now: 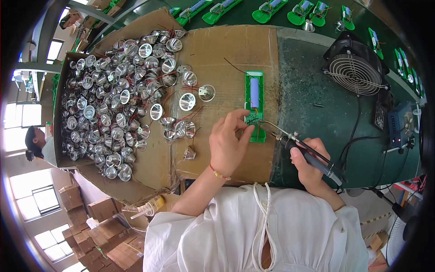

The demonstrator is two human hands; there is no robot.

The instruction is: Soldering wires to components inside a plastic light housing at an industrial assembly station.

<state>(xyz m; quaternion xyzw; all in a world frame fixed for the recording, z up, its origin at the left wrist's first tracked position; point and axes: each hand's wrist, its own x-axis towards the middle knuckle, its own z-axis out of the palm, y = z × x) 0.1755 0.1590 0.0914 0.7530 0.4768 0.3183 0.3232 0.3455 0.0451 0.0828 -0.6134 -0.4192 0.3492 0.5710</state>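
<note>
A green plastic housing point(260, 136) lies lengthwise on the cardboard, with a purple cylindrical battery point(254, 93) in its upper part. Below the battery sit a small circuit board and thin wires. My left hand point(225, 143) is at the housing's left side, thumb and forefinger curled in at the board. Whatever small thing they pinch is too fine to make out. In my right hand point(312, 165) is a soldering iron point(321, 166), held like a pen. A thin curved metal tube point(276, 127) fixed to it reaches the board by my left fingertips.
A cardboard box point(58, 113) on the left overflows with wired reflector cups point(121, 120); several lie loose beside it. At right stand a black fan point(355, 75) with a wire guard and a blue soldering station point(401, 127) with cables. More green housings point(269, 11) line the far side.
</note>
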